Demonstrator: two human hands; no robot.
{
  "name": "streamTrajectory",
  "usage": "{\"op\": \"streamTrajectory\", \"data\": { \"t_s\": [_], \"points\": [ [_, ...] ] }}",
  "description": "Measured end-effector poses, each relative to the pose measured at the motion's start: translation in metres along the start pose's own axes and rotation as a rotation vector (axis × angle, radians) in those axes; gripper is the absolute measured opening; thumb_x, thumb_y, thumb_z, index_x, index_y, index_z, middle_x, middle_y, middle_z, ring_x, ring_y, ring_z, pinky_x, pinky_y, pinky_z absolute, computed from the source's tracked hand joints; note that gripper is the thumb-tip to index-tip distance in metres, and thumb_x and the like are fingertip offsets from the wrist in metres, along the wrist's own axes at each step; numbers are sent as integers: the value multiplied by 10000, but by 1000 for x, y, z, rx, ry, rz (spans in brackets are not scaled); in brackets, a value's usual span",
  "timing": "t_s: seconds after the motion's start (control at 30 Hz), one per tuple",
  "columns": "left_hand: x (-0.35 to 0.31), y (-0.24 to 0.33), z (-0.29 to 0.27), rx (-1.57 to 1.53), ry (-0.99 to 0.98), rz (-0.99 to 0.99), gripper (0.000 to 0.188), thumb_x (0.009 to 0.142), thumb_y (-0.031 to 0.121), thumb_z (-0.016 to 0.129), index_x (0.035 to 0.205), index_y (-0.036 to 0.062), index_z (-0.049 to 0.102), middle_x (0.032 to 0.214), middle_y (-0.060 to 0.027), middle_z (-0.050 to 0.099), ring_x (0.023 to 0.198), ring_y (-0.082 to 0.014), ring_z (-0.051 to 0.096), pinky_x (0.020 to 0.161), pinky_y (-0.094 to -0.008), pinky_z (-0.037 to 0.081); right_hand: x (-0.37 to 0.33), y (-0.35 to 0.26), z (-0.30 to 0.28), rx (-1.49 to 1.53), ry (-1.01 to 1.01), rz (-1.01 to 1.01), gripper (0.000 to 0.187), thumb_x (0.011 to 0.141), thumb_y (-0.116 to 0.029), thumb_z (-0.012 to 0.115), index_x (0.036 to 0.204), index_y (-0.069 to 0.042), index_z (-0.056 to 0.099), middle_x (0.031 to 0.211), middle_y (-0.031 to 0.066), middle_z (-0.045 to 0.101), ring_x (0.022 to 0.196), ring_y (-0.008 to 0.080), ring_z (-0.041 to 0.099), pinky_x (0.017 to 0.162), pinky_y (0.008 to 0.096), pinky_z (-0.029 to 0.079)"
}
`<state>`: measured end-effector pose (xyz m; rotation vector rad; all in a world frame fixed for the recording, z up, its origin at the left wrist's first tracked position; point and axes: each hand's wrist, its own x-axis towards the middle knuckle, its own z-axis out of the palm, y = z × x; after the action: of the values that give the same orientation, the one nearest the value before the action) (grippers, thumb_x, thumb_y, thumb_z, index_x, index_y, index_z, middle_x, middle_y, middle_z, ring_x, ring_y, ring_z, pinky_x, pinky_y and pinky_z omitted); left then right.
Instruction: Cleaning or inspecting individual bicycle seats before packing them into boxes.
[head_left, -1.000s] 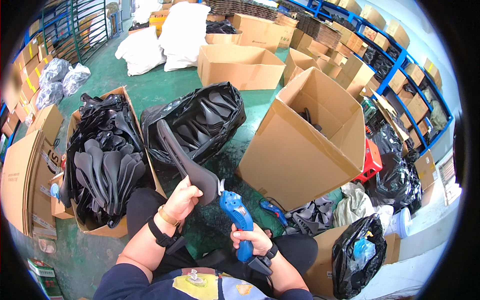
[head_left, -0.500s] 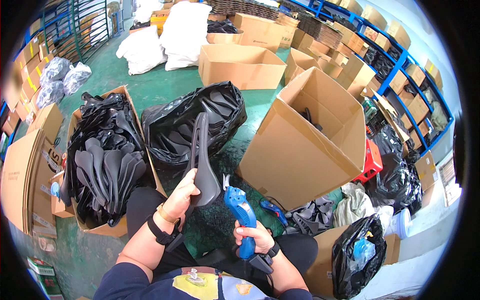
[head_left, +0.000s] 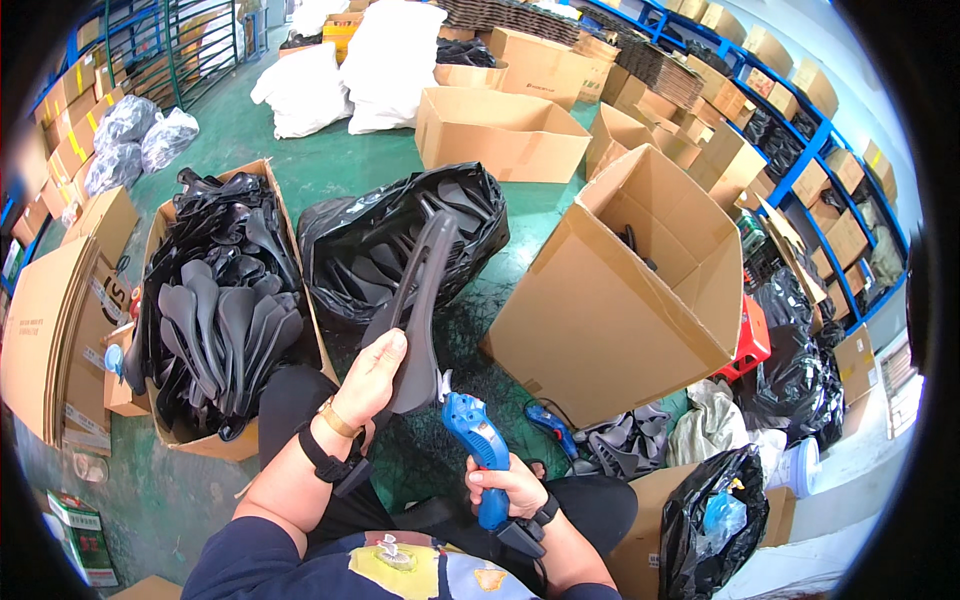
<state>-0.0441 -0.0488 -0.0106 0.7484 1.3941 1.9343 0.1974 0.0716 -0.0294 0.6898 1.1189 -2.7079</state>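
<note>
My left hand [head_left: 372, 385] is closed round a black bicycle saddle [head_left: 418, 375], its narrow nose pointing up and tilted slightly right. My fingers behind it are hidden. My right hand [head_left: 512, 488] grips a blue pair of electric scissors [head_left: 475, 432] by the handle. Their small metal blades are at the lower right edge of the saddle's wide end; whether they touch it, I cannot tell. Just beyond the held saddle, more saddles lie in an open black plastic bag [head_left: 325, 225]. A carton [head_left: 300, 325] on the left is heaped with black saddles.
A tall open carton [head_left: 600, 300] stands to the right with a few dark pieces inside. Beside it on the floor are a second blue tool [head_left: 552, 425] and a pile of dark saddle-like parts [head_left: 628, 440]. A bag-lined box [head_left: 690, 550] stands near my right knee.
The saddle in my left hand has tipped its nose to the right. The scissors' blades have come closer to its lower right edge. My view has shifted slightly.
</note>
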Motion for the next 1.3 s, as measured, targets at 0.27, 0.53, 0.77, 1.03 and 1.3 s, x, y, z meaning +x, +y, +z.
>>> {"op": "streamTrajectory", "data": {
  "t_s": [0.27, 0.53, 0.77, 1.03, 1.3],
  "points": [
    [-1, 13, -2, -24, -31, -77, 311, 1003, 322, 457, 1029, 45, 595, 861, 34, 589, 757, -48, 521, 694, -211, 442, -2, -1, -2, 56, -23, -14, 224, 787, -76, 711, 969, -19, 593, 741, 46, 583, 652, 134, 576, 611, 287, 507],
    [1, 6, -5, 60, 0, -55, 359, 1008, 314, 453, 1061, -13, 593, 895, 26, 591, 790, -52, 512, 728, -218, 442, -8, 5, -3, -39, -28, 13, 207, 799, -69, 705, 967, -16, 598, 751, 43, 579, 660, 131, 577, 620, 287, 512],
    [-2, 21, 1, -20, -101, -158, 351, 1010, 315, 447, 1043, 0, 599, 901, 16, 600, 794, -56, 518, 739, -224, 447, -6, 7, -3, -38, -39, 21, 216, 795, -66, 706, 970, -11, 591, 744, 47, 570, 650, 135, 569, 622, 283, 507],
    [-5, 28, 0, 33, -277, -239, 358, 1006, 340, 447, 1024, 18, 605, 876, 24, 609, 769, -46, 527, 715, -216, 452, -5, 4, -2, -10, -64, 40, 211, 794, -82, 704, 951, -10, 583, 723, 51, 562, 649, 145, 565, 616, 283, 488],
    [-15, 23, 13, 38, -290, -344, 351, 1008, 328, 442, 1050, 21, 607, 858, 38, 601, 759, -42, 520, 712, -218, 449, 2, -2, -2, 45, 14, -19, 204, 795, -77, 697, 952, -19, 580, 721, 50, 566, 649, 142, 566, 610, 285, 490]
  ]
}}
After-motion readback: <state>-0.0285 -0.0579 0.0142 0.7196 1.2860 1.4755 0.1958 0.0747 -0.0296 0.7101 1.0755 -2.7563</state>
